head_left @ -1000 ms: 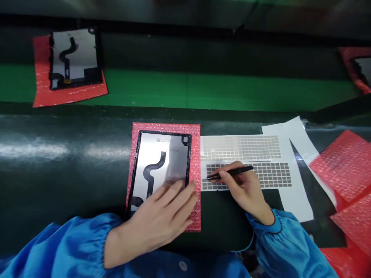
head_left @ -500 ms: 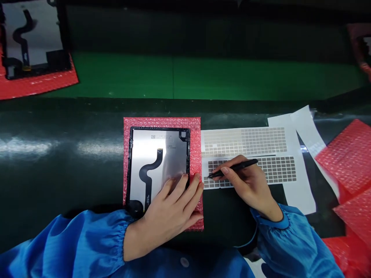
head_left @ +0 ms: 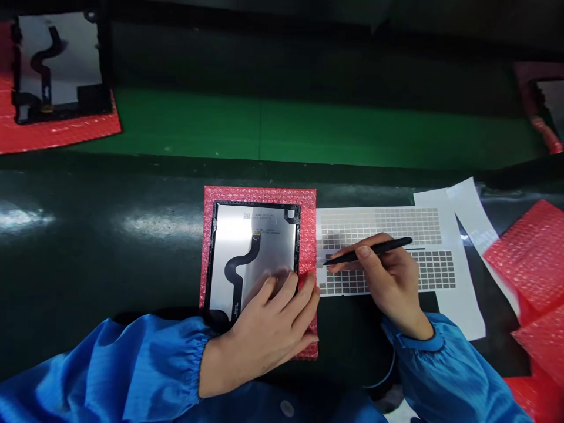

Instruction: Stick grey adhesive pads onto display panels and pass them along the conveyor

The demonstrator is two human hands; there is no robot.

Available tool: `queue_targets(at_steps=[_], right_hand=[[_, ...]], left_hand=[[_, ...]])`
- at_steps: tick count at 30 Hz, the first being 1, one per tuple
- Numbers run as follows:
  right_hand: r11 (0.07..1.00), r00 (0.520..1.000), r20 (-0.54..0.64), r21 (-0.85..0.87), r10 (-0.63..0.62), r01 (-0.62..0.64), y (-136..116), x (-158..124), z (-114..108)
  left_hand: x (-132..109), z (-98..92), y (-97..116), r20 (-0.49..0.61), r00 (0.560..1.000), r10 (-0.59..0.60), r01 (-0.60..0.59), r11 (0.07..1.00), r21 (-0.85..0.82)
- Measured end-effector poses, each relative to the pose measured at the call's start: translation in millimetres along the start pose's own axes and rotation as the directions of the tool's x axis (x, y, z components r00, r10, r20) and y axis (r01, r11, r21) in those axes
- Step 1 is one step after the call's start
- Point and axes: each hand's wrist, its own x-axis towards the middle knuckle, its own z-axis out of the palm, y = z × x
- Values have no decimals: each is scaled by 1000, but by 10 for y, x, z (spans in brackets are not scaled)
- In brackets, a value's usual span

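A display panel (head_left: pixel 273 252) lies back side up in a black frame, with a curved black flex cable (head_left: pixel 238 273) on its silver back. It rests on a red bubble-wrap sheet (head_left: pixel 261 193). My left hand (head_left: pixel 271 332), fingers stretched, lies over the panel's lower right part and the wrap's edge. My right hand (head_left: pixel 390 279) grips a slim black pointed tool (head_left: pixel 381 247). The tool's tip is above a white sheet of small grey stickers (head_left: pixel 436 270), close to the wrap. A small pale piece (head_left: pixel 319 265) shows at the tip; whether it is attached, I cannot tell.
Another panel (head_left: pixel 73 76) on red wrap is at the upper left, and part of one (head_left: pixel 553 97) shows at the far right. White paper (head_left: pixel 467 294) lies under the sticker sheet. More red bubble wrap (head_left: pixel 526 258) is on the right. A green strip (head_left: pixel 308 129) crosses behind.
The tool's tip has risen slightly from the sticker sheet's left edge, and a pale piece now shows there. My left hand stays on the panel. The whole view has shifted slightly.
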Motion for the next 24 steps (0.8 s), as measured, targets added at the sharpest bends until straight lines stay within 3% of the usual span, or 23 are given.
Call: queue_targets(at_steps=[5, 10, 24], right_hand=[[998, 999, 47, 68, -9, 5, 75, 136, 265], [998, 996, 83, 60, 10, -15, 172, 153, 302], [1000, 992, 124, -7, 22, -22, 164, 148, 262]], left_hand=[[-53, -42, -161, -180, 982, -51, 44, 998, -39], [-68, 12, -245, -111, 983, -145, 146, 989, -2], [-57, 4, -256, -85, 984, -157, 156, 988, -14]])
